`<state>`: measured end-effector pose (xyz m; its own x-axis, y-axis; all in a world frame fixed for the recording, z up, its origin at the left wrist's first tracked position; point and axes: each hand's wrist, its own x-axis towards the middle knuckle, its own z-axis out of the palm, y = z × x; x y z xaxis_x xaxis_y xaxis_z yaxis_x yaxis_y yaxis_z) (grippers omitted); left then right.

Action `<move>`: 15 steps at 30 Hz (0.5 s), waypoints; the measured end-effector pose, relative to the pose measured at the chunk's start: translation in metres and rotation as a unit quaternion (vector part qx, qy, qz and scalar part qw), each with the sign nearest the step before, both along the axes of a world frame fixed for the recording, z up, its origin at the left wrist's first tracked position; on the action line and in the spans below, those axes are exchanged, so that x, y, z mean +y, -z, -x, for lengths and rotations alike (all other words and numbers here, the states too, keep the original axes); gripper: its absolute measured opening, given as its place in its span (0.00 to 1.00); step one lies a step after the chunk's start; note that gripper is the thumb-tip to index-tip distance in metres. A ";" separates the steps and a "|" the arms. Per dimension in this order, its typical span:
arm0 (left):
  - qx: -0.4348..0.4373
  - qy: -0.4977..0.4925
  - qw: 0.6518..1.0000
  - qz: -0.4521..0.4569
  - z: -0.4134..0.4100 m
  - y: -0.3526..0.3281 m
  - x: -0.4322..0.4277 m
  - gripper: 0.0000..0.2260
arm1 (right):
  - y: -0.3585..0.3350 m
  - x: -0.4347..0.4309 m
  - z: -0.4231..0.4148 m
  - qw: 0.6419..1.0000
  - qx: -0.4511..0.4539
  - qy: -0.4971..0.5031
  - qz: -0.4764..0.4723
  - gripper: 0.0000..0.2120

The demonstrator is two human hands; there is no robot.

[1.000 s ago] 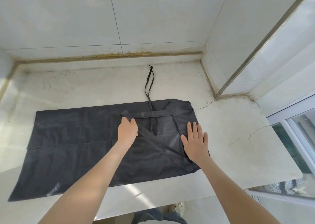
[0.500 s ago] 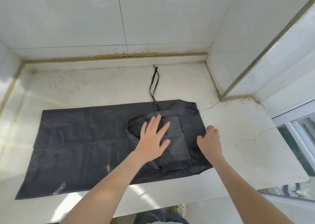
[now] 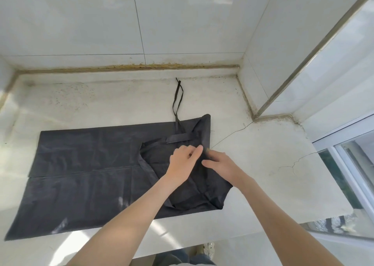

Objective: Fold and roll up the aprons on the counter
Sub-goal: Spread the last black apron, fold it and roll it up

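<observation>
At the right end of the apron point(image 3: 91, 164), spread on the counter point(image 3: 263, 174), the left hand point(image 3: 182, 162) no longer presses flat but joins the right hand point(image 3: 222, 164), both pinching the lifted edge, so rolling looks about to start.

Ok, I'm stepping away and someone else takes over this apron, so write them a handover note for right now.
Left hand: pinches the apron at its right-end fold.
Right hand: grips the same fold beside it.
Apron lies on the counter, one strap trailing toward the wall.
Done: folded over lengthwise, right end turned inward.
Left: tuck the strap, roll it up.
</observation>
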<state>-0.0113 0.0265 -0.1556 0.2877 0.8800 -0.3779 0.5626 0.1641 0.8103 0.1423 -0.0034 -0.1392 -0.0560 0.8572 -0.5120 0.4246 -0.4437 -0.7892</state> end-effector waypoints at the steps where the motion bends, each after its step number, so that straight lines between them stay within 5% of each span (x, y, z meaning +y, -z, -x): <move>1: -0.067 -0.023 0.995 0.075 -0.004 -0.008 0.002 0.16 | 0.000 0.000 0.006 1.000 0.022 -0.016 -0.001 0.17; 3: -0.076 -0.052 0.984 0.152 -0.006 -0.013 0.005 0.21 | -0.001 -0.001 0.015 0.998 0.053 -0.032 0.019 0.13; 6: -0.001 -0.082 0.991 0.107 0.002 0.002 0.009 0.07 | 0.003 -0.004 0.020 0.997 0.052 -0.041 0.041 0.09; 8: 0.011 -0.114 0.986 0.121 0.010 0.011 0.010 0.06 | 0.006 -0.007 0.018 0.998 0.027 -0.046 0.042 0.06; 15: -0.026 -0.083 0.979 0.187 0.021 0.009 0.004 0.06 | 0.012 -0.016 0.012 0.998 -0.057 -0.004 0.004 0.13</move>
